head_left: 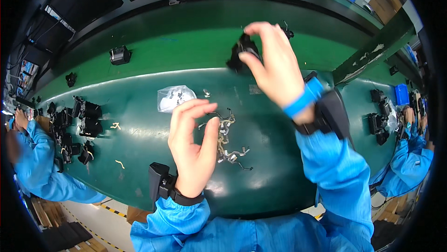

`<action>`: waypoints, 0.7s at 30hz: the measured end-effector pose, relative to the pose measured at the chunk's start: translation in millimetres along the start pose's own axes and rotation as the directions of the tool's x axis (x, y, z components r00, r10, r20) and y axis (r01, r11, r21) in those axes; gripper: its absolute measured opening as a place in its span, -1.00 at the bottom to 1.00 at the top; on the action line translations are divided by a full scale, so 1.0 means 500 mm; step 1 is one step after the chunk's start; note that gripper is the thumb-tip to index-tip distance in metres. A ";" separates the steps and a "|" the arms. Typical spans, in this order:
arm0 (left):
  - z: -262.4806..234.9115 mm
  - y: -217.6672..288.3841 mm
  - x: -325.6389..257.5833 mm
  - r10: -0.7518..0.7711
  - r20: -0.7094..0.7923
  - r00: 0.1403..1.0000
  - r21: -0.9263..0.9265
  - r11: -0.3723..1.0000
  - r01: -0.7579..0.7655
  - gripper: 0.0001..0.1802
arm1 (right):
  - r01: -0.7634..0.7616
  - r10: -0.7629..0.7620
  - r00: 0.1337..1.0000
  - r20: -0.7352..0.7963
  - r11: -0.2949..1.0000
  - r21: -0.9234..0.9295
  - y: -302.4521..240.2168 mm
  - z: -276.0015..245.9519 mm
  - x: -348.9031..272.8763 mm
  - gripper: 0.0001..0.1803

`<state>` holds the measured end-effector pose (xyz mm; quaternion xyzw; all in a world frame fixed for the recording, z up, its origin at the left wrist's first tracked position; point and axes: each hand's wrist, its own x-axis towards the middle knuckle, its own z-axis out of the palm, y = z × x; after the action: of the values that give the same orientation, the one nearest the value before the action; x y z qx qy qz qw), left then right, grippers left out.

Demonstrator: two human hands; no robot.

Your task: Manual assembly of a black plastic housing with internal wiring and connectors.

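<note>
My right hand (278,68) is raised over the far side of the green bench, its thumb and fingers closed around a black plastic part (242,52). Motion smears that part, so its exact kind is unclear. Nearer to me, my left hand (190,133) hovers with fingers curved and thumb apart, holding nothing. Just right of it lies a loose heap of small flat ribbon cables (226,135) with tiny connectors. Behind the left hand sits a clear plastic bag (174,97) of small white and dark pieces. A tiny part (206,93) lies next to the bag.
Several black camera-like housings (88,111) crowd the bench's left side. One black housing (120,55) stands on the raised back strip. A green post (372,58) rises at right, near a blue bin (401,94). Co-workers in blue sleeves (39,159) sit on both sides.
</note>
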<state>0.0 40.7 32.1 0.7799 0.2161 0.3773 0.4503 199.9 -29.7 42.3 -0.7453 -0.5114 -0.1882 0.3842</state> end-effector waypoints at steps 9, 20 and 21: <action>0.004 -0.017 0.003 -0.080 0.596 0.799 0.226 0.971 -0.071 -0.81 | 0.008 0.046 0.994 0.103 0.882 -0.471 0.114 0.103 0.078 -0.52; -0.009 -0.017 -0.021 -0.027 0.710 0.704 0.323 0.901 -0.290 -0.84 | -0.042 0.040 0.996 -0.077 0.999 -0.024 -0.065 -0.053 -0.114 -0.72; -0.008 -0.018 -0.022 0.006 0.686 0.728 0.283 0.919 -0.273 -0.85 | -0.075 0.076 0.996 -0.053 0.997 0.008 -0.074 -0.067 -0.140 -0.72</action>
<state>-9.8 40.0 21.2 0.9465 0.0445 0.0565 0.3146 141.8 -91.9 30.5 -0.7577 -0.4731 -0.1918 0.4065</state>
